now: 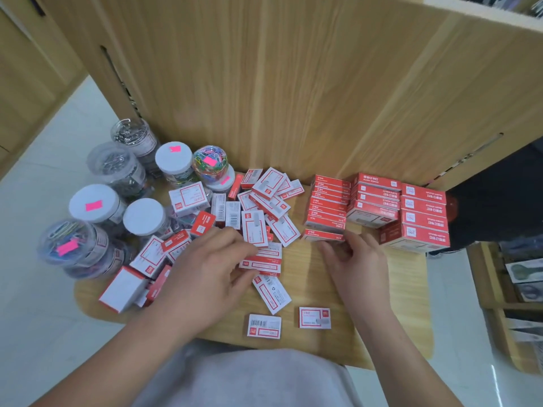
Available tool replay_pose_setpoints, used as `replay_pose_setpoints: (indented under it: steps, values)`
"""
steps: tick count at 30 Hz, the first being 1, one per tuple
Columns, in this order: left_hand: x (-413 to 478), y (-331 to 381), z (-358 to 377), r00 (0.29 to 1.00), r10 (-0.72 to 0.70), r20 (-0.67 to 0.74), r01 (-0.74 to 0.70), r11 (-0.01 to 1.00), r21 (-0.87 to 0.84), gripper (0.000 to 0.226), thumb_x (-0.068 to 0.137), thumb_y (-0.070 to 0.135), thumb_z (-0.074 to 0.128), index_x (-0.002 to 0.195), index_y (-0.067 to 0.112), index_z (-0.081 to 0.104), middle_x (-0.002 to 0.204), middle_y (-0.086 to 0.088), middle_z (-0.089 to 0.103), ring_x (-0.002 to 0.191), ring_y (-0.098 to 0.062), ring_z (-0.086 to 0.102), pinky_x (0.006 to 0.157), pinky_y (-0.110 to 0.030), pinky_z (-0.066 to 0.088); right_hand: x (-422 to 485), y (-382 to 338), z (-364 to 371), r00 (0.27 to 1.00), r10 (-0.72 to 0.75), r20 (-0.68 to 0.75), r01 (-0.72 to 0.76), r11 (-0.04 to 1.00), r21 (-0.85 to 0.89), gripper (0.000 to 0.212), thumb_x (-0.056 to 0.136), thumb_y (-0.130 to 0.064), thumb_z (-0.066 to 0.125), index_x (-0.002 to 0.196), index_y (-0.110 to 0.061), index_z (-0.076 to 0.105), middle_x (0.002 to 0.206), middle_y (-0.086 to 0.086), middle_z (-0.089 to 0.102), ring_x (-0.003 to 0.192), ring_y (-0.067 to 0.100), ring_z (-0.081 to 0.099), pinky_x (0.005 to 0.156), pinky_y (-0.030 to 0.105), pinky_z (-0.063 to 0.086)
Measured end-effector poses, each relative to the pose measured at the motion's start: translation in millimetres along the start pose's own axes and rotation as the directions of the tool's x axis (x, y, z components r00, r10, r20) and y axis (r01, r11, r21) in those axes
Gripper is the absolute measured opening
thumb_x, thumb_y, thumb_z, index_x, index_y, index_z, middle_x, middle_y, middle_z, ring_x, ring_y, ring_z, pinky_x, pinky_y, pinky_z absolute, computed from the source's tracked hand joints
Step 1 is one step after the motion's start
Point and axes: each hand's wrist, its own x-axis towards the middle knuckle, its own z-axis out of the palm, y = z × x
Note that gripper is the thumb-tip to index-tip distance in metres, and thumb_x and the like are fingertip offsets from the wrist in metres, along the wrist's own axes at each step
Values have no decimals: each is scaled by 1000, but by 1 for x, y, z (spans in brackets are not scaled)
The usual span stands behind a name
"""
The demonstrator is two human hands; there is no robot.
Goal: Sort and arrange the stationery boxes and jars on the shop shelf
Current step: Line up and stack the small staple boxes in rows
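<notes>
Pinching loose boxes (260,261) left of red stack (376,207), L hand (205,277) gathers them for stacking; R hand (358,265) hovers beside it, loosely curled, empty.

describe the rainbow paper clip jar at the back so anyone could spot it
Find the cluster of jars at the left of the wooden shelf. At its back right corner, beside the loose boxes, the rainbow clip jar rests on a white-lidded jar. Its neighbours show white lids or silver clips; it shows bright multicoloured clips under a pink sticker.
</notes>
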Motion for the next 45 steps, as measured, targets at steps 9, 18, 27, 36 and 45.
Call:
replay_pose_setpoints:
  steps: [9,18,27,36,45]
  values:
    - [9,5,7,995,67,79,-86,959,269,46,69,38,90,112,29,75,95,7,60,89,-23,56,69,-38,49,4,0,6,998,30,-53,-33,998,-53,23,84,-36,81,84,-14,73,74,-1,49,69,25,56,61,29,35]
    - [4,-5,14,990,137,20,-136,938,320,15,80,31,83,90,23,77,90,6,64,88,-22,56,68,-37,46,-1,7,5,999,-11,-54,11,1000,-3,15,90,-27,74,83,-14,74,71,-5,43,62,16,47,61,27,31]
    - [5,0,2,992,117,-45,-113,990,84,18,96,33,63,102,22,75,94,7,65,86,-20,59,70,-37,52,0,5,5,996,-19,-81,18,1000,-15,17,90,-24,75,77,-14,70,67,-4,40,60,15,40,58,26,23]
    - [32,27,-3,981,-178,77,191,826,-530,11,95,22,73,104,26,78,93,11,73,88,-11,69,77,-35,56,-13,-37,-50,954,68,290,-222,812,540,8,95,-26,70,95,-24,78,78,-1,74,68,21,66,62,39,54]
    - [36,40,4,988,-127,88,154,758,-633,20,94,11,72,106,27,77,95,7,69,87,-21,67,79,-41,58,-19,-45,-58,909,74,410,-380,550,744,27,90,-34,68,99,-9,76,85,21,74,73,37,70,69,46,59]
